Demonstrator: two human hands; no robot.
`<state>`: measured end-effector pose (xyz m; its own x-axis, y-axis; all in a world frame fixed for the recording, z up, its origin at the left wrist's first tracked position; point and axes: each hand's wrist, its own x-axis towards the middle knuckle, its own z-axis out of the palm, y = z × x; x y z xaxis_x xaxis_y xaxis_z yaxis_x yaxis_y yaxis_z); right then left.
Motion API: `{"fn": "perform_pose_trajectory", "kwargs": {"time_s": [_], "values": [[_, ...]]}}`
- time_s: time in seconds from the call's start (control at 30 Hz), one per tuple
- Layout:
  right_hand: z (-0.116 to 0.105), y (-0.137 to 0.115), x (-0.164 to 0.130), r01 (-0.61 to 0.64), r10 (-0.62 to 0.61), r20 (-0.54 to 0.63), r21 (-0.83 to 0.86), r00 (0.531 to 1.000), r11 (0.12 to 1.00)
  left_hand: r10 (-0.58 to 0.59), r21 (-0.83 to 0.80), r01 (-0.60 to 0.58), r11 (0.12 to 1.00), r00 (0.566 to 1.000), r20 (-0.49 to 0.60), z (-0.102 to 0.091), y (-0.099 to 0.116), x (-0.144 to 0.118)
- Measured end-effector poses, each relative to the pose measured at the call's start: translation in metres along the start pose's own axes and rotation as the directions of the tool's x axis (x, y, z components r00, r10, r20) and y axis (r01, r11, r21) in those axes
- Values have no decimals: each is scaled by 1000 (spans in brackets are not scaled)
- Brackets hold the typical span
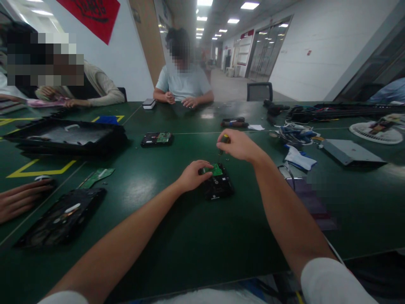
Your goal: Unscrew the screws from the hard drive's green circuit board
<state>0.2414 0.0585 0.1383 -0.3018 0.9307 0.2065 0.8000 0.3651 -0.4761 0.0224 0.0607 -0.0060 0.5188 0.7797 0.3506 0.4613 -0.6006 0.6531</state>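
A black hard drive (219, 185) with a green circuit board (217, 170) on top lies in the middle of the dark green table (177, 236). My left hand (193, 174) rests on the drive's left edge, fingers on the green board. My right hand (238, 145) hovers just above and behind the drive, closed around the handle of a small screwdriver (224, 140) that points down towards the board.
Another drive (157, 139) lies further back. A dismantled black device (63, 219) and a loose green board (97, 177) sit front left, beside another person's hand (22, 198). A black tray (68, 136) is back left. Tools, cables and a grey plate (349, 151) crowd the right. Two people sit opposite.
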Motion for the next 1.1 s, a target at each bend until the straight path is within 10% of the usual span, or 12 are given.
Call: {"fn": "perform_pose_trajectory", "kwargs": {"time_s": [1.1], "values": [[3, 3, 1, 59, -60, 25, 18, 998, 998, 1, -21, -1, 1000, 1000, 0, 0, 1, 1]]}}
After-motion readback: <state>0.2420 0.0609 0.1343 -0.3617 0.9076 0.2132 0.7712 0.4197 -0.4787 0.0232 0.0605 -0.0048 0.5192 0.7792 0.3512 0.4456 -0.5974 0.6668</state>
